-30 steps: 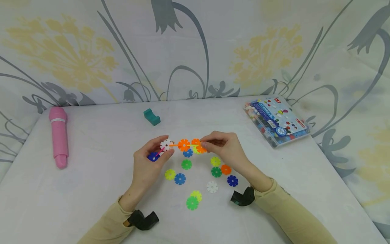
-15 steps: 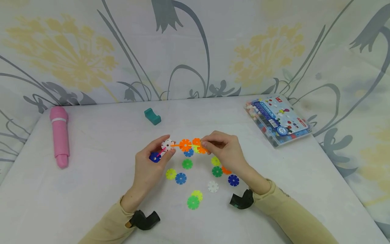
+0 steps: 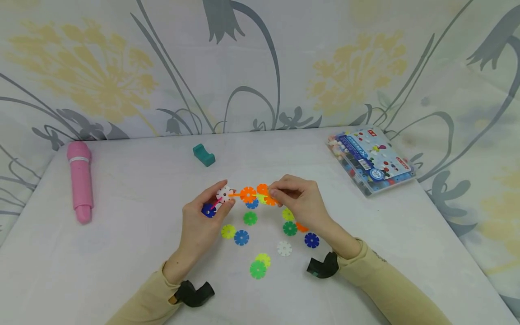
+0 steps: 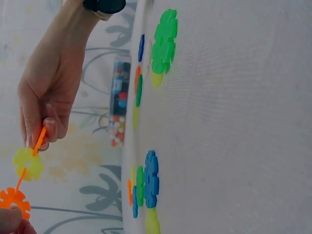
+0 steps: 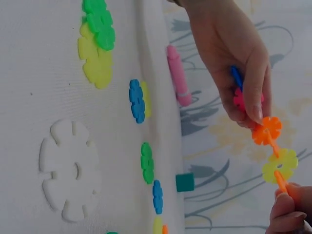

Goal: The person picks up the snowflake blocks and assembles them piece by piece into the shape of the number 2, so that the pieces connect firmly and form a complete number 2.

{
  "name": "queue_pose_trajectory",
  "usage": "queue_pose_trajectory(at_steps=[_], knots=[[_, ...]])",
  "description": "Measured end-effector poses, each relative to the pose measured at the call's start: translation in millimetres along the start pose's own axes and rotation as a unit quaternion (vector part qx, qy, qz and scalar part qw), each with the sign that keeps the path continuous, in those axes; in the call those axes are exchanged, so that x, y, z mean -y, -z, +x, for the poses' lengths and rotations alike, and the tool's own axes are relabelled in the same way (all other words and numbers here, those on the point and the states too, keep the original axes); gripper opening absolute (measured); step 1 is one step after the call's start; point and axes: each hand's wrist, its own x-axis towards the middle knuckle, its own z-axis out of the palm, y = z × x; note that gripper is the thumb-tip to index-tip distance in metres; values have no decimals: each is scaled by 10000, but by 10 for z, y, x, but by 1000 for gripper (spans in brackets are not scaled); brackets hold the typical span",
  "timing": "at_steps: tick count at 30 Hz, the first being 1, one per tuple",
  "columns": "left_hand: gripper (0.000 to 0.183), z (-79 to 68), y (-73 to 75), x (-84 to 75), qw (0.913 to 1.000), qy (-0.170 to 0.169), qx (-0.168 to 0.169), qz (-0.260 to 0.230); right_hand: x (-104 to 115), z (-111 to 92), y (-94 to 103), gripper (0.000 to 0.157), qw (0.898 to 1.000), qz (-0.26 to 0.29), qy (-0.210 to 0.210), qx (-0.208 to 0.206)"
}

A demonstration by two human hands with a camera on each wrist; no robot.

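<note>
My two hands hold a chain of slotted plastic flower discs above the table. The left hand (image 3: 203,221) grips the left end between thumb and fingers, around a white disc (image 3: 222,193), a dark blue disc (image 3: 208,211) and a pink disc (image 5: 240,100). From there the chain runs to an orange disc (image 3: 248,195) and an edge-on yellow disc (image 5: 282,165). My right hand (image 3: 302,198) pinches the orange disc (image 5: 281,182) joined to the yellow one; its fingertips partly hide that disc.
Loose discs lie below the hands, including a white disc (image 3: 284,248), a green disc (image 3: 257,270) and a dark blue disc (image 3: 311,240). Farther back are a pink microphone-shaped object (image 3: 80,183), a teal block (image 3: 204,155) and a clear plastic box (image 3: 369,160) with a printed label.
Both hands keep their hold on the chain. The right hand has shifted slightly, and its wrist side now covers part of a loose orange disc on the table.
</note>
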Motion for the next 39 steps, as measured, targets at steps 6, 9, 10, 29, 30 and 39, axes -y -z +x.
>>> queue_pose_trajectory(at_steps=[6,9,10,29,30,39], knots=[[45,4,-8,-15,10000,39,35,-31,2,-7,0,10,10000,0,48,24],[45,7,-9,-10,10000,34,67,-37,15,-7,11,10,10000,-40,45,65],[46,8,-9,-6,10000,28,74,-29,22,-6,14,10,9999,-56,34,77],[45,10,25,-76,9989,-459,10,92,6,-16,15,9,9993,167,246,233],[45,13,31,-75,9991,-405,23,79,13,-17,14,9,9993,161,274,215],[43,44,49,-55,9998,186,-10,118,61,5,-25,11,9993,69,357,-26]])
